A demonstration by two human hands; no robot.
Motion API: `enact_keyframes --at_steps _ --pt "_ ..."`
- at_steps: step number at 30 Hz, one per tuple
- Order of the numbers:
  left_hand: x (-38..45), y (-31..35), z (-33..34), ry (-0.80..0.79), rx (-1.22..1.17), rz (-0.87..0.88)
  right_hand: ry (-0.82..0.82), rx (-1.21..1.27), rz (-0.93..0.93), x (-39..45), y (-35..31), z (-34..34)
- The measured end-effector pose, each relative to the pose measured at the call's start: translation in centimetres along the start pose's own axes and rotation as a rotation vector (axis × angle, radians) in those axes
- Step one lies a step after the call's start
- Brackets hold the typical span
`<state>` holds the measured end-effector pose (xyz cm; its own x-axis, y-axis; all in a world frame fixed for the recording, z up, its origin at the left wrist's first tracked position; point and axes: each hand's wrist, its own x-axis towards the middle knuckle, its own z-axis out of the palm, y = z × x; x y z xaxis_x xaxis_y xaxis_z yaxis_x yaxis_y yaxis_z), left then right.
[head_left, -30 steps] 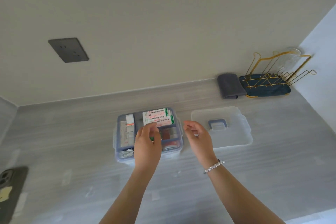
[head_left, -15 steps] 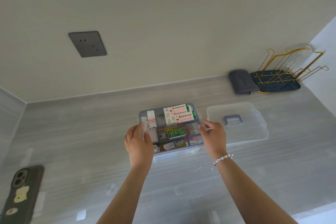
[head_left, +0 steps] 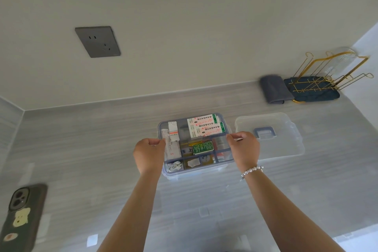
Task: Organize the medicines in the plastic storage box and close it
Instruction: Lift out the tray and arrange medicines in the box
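Observation:
The clear plastic storage box point(head_left: 178, 175) stands open on the grey counter. Its divider tray point(head_left: 205, 164) holds two white-and-pink medicine cartons point(head_left: 205, 128), a green carton point(head_left: 203, 147), a white carton and tube point(head_left: 173, 136) and small packets. My left hand point(head_left: 150, 155) pinches the tray's left rim. My right hand point(head_left: 243, 149), with a bead bracelet on its wrist, pinches the right rim. The clear lid point(head_left: 272, 149) with a blue handle lies flat to the right of the box.
A phone point(head_left: 19, 215) in a dark case lies at the counter's left front. A folded grey cloth point(head_left: 273, 90) and a gold wire rack point(head_left: 327, 80) on a blue mat sit at the back right. A wall socket point(head_left: 97, 41) is above.
My left hand left the cartons inside the box and went to the tray's left rim. My right hand closed on the right rim. The view shifted, so the box now appears further right.

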<state>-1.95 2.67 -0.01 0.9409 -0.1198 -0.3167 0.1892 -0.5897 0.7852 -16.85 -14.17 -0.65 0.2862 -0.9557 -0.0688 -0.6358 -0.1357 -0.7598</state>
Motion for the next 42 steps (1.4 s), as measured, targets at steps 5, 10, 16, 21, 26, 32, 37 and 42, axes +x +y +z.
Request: enact_keyframes --at_steps 5,10,16,21,26,32,37,42 --pt "-0.5 0.1 0.2 0.035 -0.084 -0.034 -0.019 0.013 -0.008 0.3 0.3 0.3" --pt "-1.2 0.5 0.1 0.091 -0.145 -0.016 -0.018 0.094 0.0 0.0 0.6 0.4" --pt "-1.7 1.2 -0.7 0.108 -0.152 0.045 -0.023 0.157 0.033 -0.3 0.7 0.1" --pt "-1.7 1.8 -1.4 0.079 -0.228 0.049 -0.044 0.21 0.074 -0.5 0.5 -0.6" --pt "-2.4 2.8 -1.7 0.051 -0.313 0.07 -0.037 0.414 0.086 -0.7 0.0 -2.2" --pt "-4.6 4.2 0.1 -0.09 -0.35 0.1 -0.039 0.49 0.128 0.2 1.4 -5.7" --pt "-8.0 5.2 4.1 -0.21 -0.381 0.088 0.022 0.513 0.186 1.7 4.5 -10.1" --pt "-12.8 5.8 10.2 -0.307 -0.359 0.096 0.089 0.528 0.289 3.6 9.4 -16.0"
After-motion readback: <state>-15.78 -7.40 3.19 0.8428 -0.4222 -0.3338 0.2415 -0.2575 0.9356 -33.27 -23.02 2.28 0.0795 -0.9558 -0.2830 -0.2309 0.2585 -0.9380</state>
